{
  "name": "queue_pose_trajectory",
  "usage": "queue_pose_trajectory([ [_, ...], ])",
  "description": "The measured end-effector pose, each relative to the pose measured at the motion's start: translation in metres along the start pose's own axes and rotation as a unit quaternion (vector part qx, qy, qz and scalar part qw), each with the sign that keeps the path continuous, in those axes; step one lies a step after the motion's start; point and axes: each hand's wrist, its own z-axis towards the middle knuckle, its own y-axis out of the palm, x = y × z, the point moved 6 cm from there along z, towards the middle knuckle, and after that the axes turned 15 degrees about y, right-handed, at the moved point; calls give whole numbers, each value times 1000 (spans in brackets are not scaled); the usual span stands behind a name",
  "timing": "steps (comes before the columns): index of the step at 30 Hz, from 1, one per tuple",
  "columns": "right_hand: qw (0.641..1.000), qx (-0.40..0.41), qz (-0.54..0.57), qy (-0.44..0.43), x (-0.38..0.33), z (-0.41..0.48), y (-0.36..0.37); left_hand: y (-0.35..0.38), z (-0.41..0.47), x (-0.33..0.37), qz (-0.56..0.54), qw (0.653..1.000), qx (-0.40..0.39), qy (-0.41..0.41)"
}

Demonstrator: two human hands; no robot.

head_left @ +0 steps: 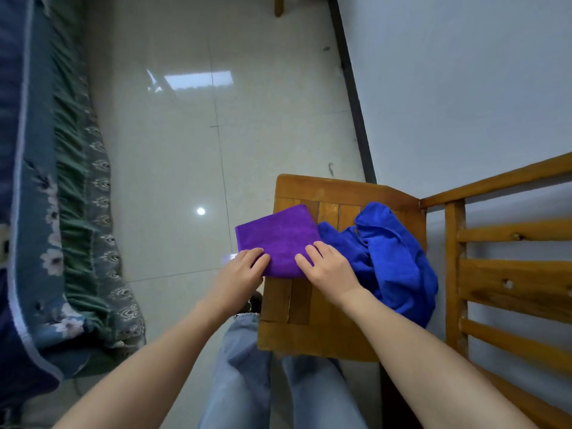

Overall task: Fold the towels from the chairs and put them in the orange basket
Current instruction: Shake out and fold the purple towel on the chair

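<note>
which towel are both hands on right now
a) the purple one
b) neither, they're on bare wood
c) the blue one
a: the left hand and the right hand both have their fingers on the near edge of the folded purple towel, while the blue towel lies crumpled beside it on the chair seat.

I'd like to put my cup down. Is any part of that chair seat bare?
Two bare patches: the far strip of the chair seat beyond both towels, and the near end below the wrists. The middle is crowded: purple towel under the left hand and right hand, blue towel heaped beside it.
</note>
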Motion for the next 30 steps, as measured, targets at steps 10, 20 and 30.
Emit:
queue_pose_trajectory([
  [10,973,166,-20,-162,-50,60,-179,-170,-28,26,107,984,137,-47],
  [20,908,331,-74,-245,-141,152,-378,-400,-62,9,320,917,236,16],
  [30,850,431,-109,-282,-295,197,-483,-568,-172,-15,464,840,276,59],
])
